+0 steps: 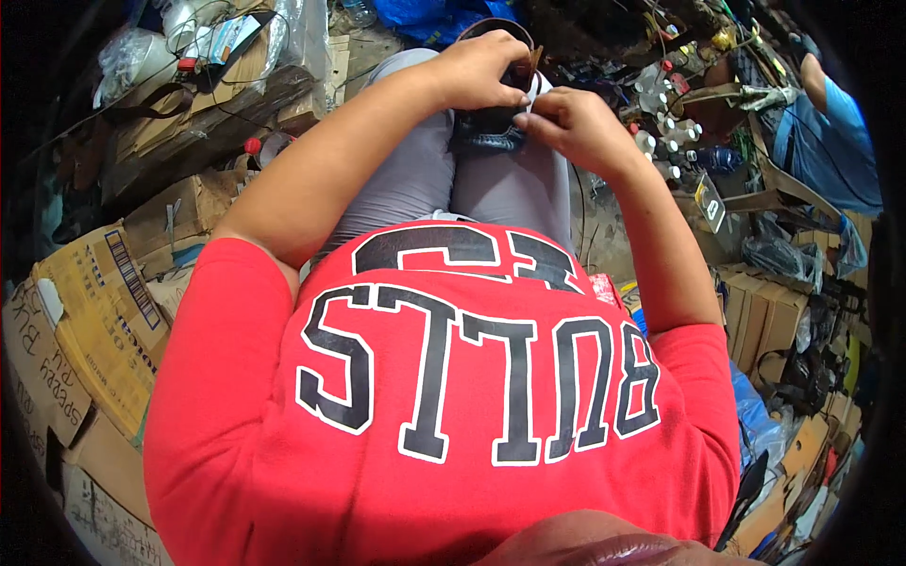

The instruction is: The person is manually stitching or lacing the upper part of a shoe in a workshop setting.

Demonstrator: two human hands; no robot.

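Observation:
A black leather shoe (490,141) with a brown upper rim rests on my grey-trousered lap, partly covered by my hands. My left hand (478,72) is closed over its upper part, thumb and fingers bent around the edge. At its right side my right hand (578,124) is closed in a pinch, thumb and forefinger together. A thin white strip (535,91) runs between the two hands and reaches down to the right fingertips. The far side of the shoe and the left fingertips are mostly hidden.
Flattened cardboard boxes (106,316) lie at my left, with a plastic-wrapped pile (222,94) beyond. Several small white bottles (668,132) stand at the right, near a person's blue clothing (830,146). Blue plastic (444,21) lies ahead; more cardboard boxes (766,316) sit right.

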